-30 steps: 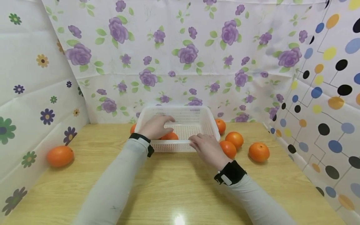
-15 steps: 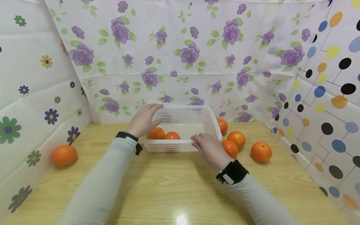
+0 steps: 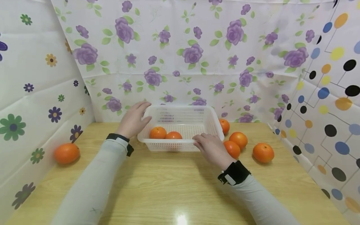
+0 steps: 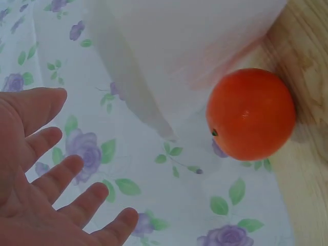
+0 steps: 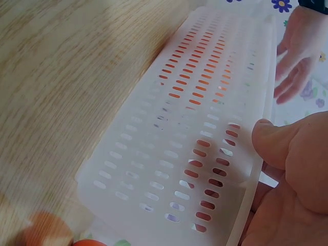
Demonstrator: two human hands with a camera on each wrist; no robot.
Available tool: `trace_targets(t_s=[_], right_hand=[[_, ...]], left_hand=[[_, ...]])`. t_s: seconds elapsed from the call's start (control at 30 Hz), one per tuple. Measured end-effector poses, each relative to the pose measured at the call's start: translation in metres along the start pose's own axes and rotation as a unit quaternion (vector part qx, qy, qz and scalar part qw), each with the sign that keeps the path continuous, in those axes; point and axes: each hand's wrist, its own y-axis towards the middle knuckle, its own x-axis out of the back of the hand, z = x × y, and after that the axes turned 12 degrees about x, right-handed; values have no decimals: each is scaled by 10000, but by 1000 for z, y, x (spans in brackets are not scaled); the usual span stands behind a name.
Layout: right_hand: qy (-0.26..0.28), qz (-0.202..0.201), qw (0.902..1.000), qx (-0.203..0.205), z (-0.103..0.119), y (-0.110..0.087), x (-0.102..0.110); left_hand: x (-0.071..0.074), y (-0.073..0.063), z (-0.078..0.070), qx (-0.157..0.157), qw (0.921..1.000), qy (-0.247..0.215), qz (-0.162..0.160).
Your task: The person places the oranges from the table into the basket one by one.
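Note:
A white perforated plastic basket (image 3: 166, 141) stands on the table near the back cloth. Two oranges lie inside it at the front left, one orange (image 3: 158, 132) beside another orange (image 3: 174, 135). My right hand (image 3: 212, 149) grips the front rim towards the right; in the right wrist view the thumb (image 5: 269, 141) is outside the wall, fingers inside. Fingers spread and holding nothing, my left hand (image 3: 132, 120) is in the air at the basket's left end. The left wrist view shows another orange (image 4: 251, 114) next to the basket's outer side, hidden in the head view.
Right of the basket sit several oranges: one orange (image 3: 224, 126) at the back, a touching pair with a front orange (image 3: 232, 149), and an orange (image 3: 263, 152) farther right. A lone orange (image 3: 67, 153) lies far left. Patterned cloths (image 3: 180, 62) enclose the table's back and sides.
My left hand has drawn back leftward from over the basket, uncovering a second orange inside. The right hand has kept its grip on the rim. The head view has shifted slightly.

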Motion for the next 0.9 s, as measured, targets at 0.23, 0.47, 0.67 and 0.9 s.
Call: trace_targets(t_s=[0.23,0.47,0.67,0.9], right_hand=[[-10,-27,10000,12,-1,0,0],[-98,-154,9997,150,-2,0,-2],[-114,-208,9995,187,-3,-1,-1],[-81,-169,9997,135,-1,-1,-1]], left_hand=[[-3,-3,16,308,9995,-10,-64],[-11,-5,37,821,9959,-374,12],[-20,-8,51,1075,9930,-481,97],[-27,-9,60,993,9930,-641,-19]])
